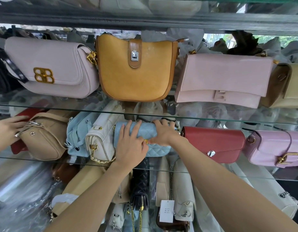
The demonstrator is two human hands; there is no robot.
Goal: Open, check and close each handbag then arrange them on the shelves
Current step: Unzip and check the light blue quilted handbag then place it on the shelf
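Observation:
A light blue quilted handbag [159,150] lies on the middle glass shelf [212,122], between a cream quilted bag [101,141] and a red flap bag [215,144]. My left hand [130,145] rests on its flap with the fingers spread up to the top edge and the thumb beside the small gold clasp [146,141]. My right hand [162,133] grips the bag's upper right part, with its fingers hooked over the top edge. The flap is down.
The upper shelf holds a pale pink bag [49,67], a mustard bucket bag [136,71] and a pink flap bag [223,77]. Another person's hand [8,129] touches a tan bag [44,138] at the left. A lilac bag [275,146] sits far right, with more bags below.

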